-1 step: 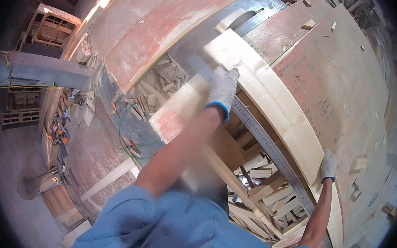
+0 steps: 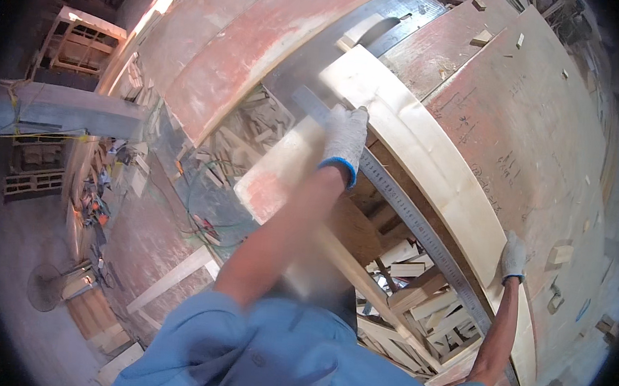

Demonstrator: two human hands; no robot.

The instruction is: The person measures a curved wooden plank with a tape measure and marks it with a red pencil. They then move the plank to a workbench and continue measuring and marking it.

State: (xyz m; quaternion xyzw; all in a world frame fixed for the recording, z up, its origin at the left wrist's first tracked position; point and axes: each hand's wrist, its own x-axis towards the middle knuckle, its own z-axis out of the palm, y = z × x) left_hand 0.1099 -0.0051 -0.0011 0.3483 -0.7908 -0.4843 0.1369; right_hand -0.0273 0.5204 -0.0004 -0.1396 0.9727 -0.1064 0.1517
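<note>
A long pale wooden board [image 2: 435, 144] lies along the edge of the worktop, looking curved in this wide view. Beside its near edge runs a long steel ruler [image 2: 422, 226] with dark graduations. My left hand [image 2: 345, 133], in a grey glove with a blue cuff, is closed over the ruler near its far end, close to the board. Most of its fingertips are hidden. My right hand [image 2: 513, 256], gloved alike, holds the board's outer edge toward the near right end, fingers bent over it. The ruler passes under my right forearm.
A reddish, worn worktop [image 2: 543, 130] with pencil marks, a small clamp [image 2: 555, 300] and wood blocks [image 2: 560, 254] lies to the right. Wood offcuts [image 2: 451, 325] fill the opening below the ruler. A grey beam [image 2: 64, 110] and a round fan [image 2: 45, 287] stand left.
My left hand has shifted very slightly left, its fingers drawn a little away from the board. The board, ruler and right hand look unmoved.
</note>
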